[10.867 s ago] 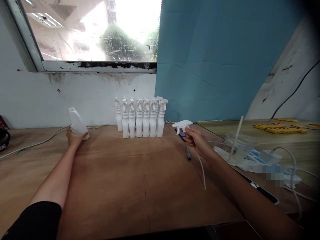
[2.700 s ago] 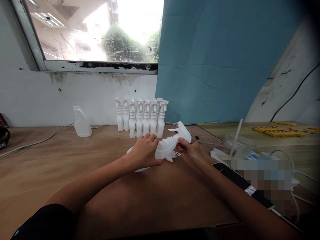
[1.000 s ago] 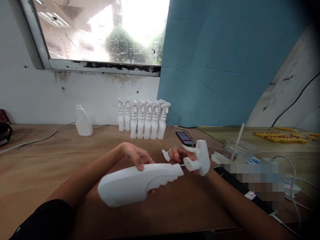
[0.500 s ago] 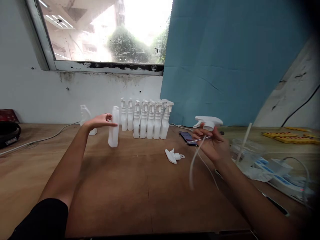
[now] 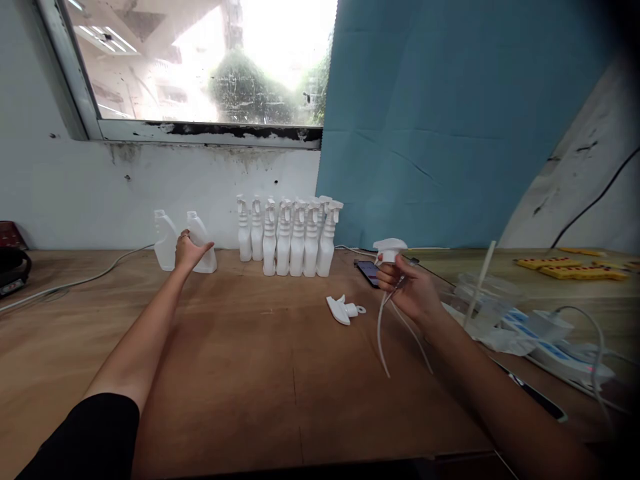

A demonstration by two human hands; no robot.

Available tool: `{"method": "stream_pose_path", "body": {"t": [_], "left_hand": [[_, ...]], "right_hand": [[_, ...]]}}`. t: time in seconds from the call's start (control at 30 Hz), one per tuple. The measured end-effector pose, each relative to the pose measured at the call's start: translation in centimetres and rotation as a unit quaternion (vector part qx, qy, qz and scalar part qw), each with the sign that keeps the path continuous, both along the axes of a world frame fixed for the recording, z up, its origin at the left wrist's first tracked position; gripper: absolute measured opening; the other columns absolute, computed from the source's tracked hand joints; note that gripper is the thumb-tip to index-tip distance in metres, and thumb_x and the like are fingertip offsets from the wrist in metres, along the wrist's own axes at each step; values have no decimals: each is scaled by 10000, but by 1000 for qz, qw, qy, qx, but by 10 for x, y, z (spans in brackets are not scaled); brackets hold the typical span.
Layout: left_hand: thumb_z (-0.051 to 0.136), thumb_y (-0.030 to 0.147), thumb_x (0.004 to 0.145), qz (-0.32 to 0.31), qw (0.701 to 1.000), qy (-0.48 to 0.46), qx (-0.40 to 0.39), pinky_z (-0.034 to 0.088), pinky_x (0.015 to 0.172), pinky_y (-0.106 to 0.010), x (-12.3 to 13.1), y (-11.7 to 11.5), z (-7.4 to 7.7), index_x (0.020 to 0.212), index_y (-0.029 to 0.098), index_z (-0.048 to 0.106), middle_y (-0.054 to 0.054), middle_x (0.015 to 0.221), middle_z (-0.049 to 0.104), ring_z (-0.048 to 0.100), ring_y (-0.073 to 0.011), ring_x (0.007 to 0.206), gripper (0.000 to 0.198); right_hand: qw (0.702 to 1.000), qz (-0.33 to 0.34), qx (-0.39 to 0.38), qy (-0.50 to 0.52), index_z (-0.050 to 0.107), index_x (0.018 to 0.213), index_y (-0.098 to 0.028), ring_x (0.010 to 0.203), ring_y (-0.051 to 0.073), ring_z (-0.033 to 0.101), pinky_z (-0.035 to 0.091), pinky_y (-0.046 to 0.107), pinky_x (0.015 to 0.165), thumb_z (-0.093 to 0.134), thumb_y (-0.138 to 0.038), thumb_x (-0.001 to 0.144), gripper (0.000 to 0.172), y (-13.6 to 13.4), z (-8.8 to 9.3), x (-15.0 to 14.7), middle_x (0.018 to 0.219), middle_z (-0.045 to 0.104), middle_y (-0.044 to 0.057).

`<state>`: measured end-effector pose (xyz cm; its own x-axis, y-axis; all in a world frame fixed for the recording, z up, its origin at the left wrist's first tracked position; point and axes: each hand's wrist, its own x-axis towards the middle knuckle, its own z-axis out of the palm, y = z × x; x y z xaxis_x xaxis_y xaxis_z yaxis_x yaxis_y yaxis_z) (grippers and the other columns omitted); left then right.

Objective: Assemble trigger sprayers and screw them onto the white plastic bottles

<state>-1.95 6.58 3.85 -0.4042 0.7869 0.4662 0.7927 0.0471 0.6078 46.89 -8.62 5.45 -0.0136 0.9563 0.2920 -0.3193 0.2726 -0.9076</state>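
A: Left hand, quick?
B: Left hand [image 5: 189,252] is at the right one of two open-necked bottles, thumb stretched across its front. Gripping or just loosely around it: can't tell, palm side is hidden.
A: Where's that bottle?
B: Near bottle [image 5: 199,231] stands upright on the table [image 5: 225,367], left-rear, by the wall. Far-left bottle [image 5: 164,247] is upright just beside it.
A: Right hand?
B: Right hand [image 5: 407,285] is closed round a white trigger sprayer [image 5: 391,247], held up over the table's right half, dip tube [image 5: 380,340] hanging below.
A: Anything loose?
B: Second trigger sprayer [image 5: 343,311], lying on its side, mid-table, left of that tube.
A: Rest?
B: Capped spray bottles [image 5: 297,243], clustered upright at the back, between the hands. Phone [image 5: 369,272] flat behind the right hand. Further right: clear plastic cup [image 5: 493,293] with a straw, power strip [image 5: 555,350].
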Motion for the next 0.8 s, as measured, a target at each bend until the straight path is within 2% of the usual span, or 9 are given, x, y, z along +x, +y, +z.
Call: {"method": "stream_pose_path", "body": {"t": [0.1, 0.2, 0.37, 0.53, 0.6, 0.67, 0.73, 0.8], "left_hand": [[718, 428, 728, 11, 1000, 16, 21, 394, 1049, -372, 1, 5, -5, 1374, 62, 308, -209, 1380, 435, 463, -317, 1270, 848], [704, 446, 739, 22, 999, 27, 31, 401, 1046, -414, 2, 6, -9, 1398, 59, 284, -220, 1407, 393, 468, -348, 1257, 872], [696, 478, 735, 27, 998, 39, 30, 445, 987, -459, 5, 4, -9, 1414, 59, 261, -234, 1393, 384, 508, -392, 1200, 909], [737, 459, 691, 34, 998, 43, 15, 460, 952, -469, 11, -1, -8, 1427, 72, 225, -246, 1375, 379, 519, -405, 1178, 977], [740, 480, 683, 46, 998, 38, 17, 459, 953, -468, 15, -6, -6, 1435, 74, 190, -252, 1384, 357, 501, -405, 1196, 1016], [708, 520, 707, 65, 996, 39, 49, 464, 938, -484, 20, -13, 1, 1436, 82, 172, -259, 1396, 330, 478, -413, 1213, 1006], [659, 552, 745, 69, 991, 50, 98, 472, 908, -506, 27, -21, 13, 1427, 103, 195, -255, 1399, 319, 459, -425, 1222, 939], [615, 563, 778, 46, 988, 63, 130, 475, 890, -508, 37, -31, 32, 1391, 131, 282, -229, 1374, 364, 470, -421, 1205, 821]], "right_hand": [[998, -46, -42, -32, 528, 739, -211, 474, 87, 90, 99, 222, 386, 713, -457, 706, 309, 2, -3, 3, 586, 172, -76], [991, -98, -66, -67, 440, 690, -216, 442, 57, 102, 68, 196, 378, 767, -468, 651, 415, 5, -7, 6, 553, 203, -92], [976, -166, -88, -112, 345, 676, -233, 389, 39, 144, 79, 177, 343, 778, -567, 608, 551, 8, -13, 1, 497, 238, -112], [971, -190, -75, -128, 367, 714, -241, 367, 46, 160, 106, 174, 339, 722, -642, 637, 541, 14, -25, -4, 488, 245, -120], [966, -200, -45, -156, 422, 724, -232, 377, 59, 204, 150, 185, 350, 696, -648, 660, 502, 21, -33, -1, 497, 278, -107], [949, -223, 5, -222, 496, 742, -219, 410, 91, 309, 238, 206, 378, 646, -654, 704, 462, 31, -42, 5, 518, 363, -74], [923, -252, 56, -286, 569, 785, -207, 531, 148, 455, 360, 246, 468, 603, -644, 740, 441, 39, -49, 11, 599, 489, -19], [899, -289, 95, -316, 624, 849, -201, 735, 212, 535, 442, 307, 628, 588, -619, 759, 429, 44, -54, 15, 745, 579, 36]]}}
